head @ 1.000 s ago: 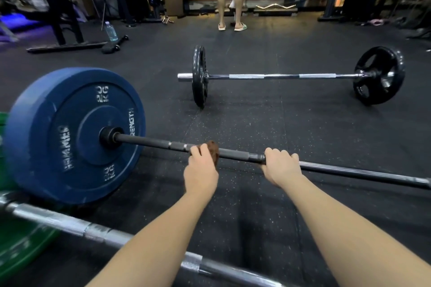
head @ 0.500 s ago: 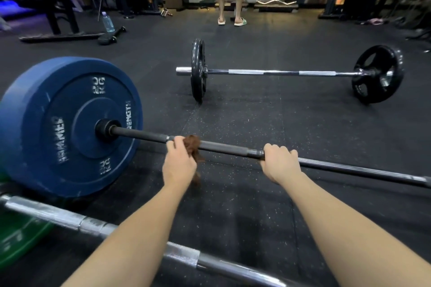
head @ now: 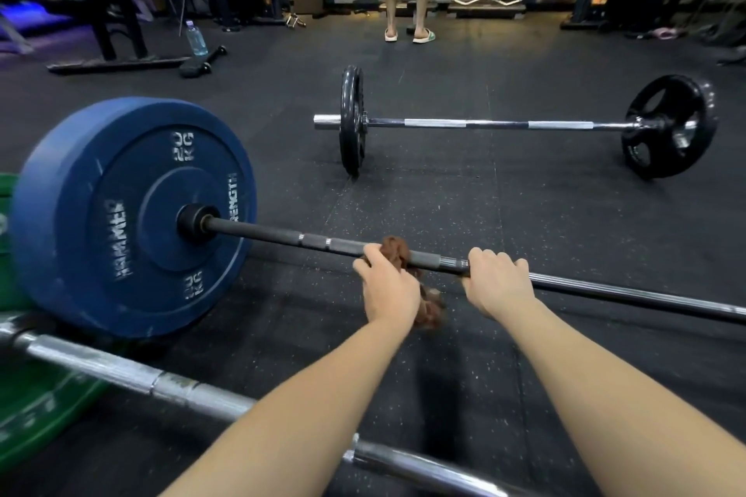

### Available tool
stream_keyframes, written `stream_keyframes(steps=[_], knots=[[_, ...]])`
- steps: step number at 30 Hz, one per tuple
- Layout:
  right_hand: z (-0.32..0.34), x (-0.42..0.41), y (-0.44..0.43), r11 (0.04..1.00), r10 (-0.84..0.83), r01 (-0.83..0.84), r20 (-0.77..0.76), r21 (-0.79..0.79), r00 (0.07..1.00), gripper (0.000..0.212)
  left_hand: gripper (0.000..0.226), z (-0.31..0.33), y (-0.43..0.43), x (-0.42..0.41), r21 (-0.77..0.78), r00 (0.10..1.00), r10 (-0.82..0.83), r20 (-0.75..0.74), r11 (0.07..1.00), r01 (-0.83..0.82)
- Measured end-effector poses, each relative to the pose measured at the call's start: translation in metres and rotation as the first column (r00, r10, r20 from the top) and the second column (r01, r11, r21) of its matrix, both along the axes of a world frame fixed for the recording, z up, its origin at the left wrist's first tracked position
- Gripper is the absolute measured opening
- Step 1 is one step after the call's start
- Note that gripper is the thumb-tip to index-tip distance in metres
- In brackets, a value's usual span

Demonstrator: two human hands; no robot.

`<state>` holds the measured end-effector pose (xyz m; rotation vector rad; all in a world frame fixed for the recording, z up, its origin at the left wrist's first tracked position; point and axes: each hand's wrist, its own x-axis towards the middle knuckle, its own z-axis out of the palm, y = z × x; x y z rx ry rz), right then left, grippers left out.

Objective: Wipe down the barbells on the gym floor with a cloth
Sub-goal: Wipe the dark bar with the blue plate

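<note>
A black barbell bar with a blue 20 kg plate on its left end lies across the floor in front of me. My left hand grips a brown cloth wrapped round the bar; a loose end of the cloth hangs below the bar. My right hand grips the bare bar just to the right of the cloth. A second barbell with black plates lies farther back. A third, silver bar with a green plate lies nearest me at the lower left.
A person in sandals stands at the back by a low wooden ledge. A water bottle and a small dumbbell lie at the back left next to a rack base. Black rubber flooring separates the barbells.
My left hand with the cloth slid left along the bar toward the blue plate, then back right, close to my right hand. The right hand kept its grip.
</note>
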<state>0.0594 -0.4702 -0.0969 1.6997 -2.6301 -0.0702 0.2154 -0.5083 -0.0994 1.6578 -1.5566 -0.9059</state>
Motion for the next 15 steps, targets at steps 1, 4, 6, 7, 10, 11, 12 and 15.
stream_keyframes(steps=[1, 4, 6, 7, 10, 11, 12, 15], knots=[[0.0, 0.0, 0.0, 1.0, -0.001, 0.001, 0.005, 0.004, 1.0, 0.018, 0.03, 0.001, -0.002, -0.002, 0.009, 1.0, 0.02, -0.011, 1.0, -0.02], [0.0, -0.001, 0.0, 1.0, 0.001, -0.001, 0.008, 0.007, 1.0, 0.021, 0.033, -0.007, -0.013, 0.011, -0.053, 0.998, 0.063, -0.001, 0.997, -0.063], [-0.001, 0.0, 0.001, 1.0, 0.005, -0.005, -0.011, -0.006, 1.0, 0.022, 0.034, -0.008, -0.03, 0.032, -0.08, 0.992, 0.123, 0.013, 0.989, -0.122], [-0.002, 0.0, 0.001, 1.0, 0.007, -0.007, -0.022, -0.017, 1.0, 0.022, 0.034, -0.007, -0.041, 0.045, -0.079, 0.987, 0.161, 0.027, 0.984, -0.158], [-0.004, 0.002, 0.003, 0.998, 0.004, -0.006, -0.044, -0.055, 0.999, 0.019, 0.034, 0.003, -0.073, 0.085, -0.075, 0.963, 0.262, 0.066, 0.963, -0.257], [-0.004, 0.003, 0.003, 0.998, 0.001, -0.004, -0.048, -0.066, 0.999, 0.02, 0.035, 0.006, -0.082, 0.097, -0.073, 0.952, 0.298, 0.068, 0.953, -0.294], [-0.003, 0.003, 0.003, 0.997, -0.002, -0.001, -0.046, -0.071, 0.999, 0.021, 0.035, 0.007, -0.091, 0.109, -0.061, 0.94, 0.333, 0.07, 0.942, -0.329], [-0.003, 0.003, 0.003, 0.997, -0.004, 0.002, -0.035, -0.072, 0.999, 0.023, 0.037, 0.011, -0.109, 0.136, -0.012, 0.914, 0.399, 0.078, 0.917, -0.399]])
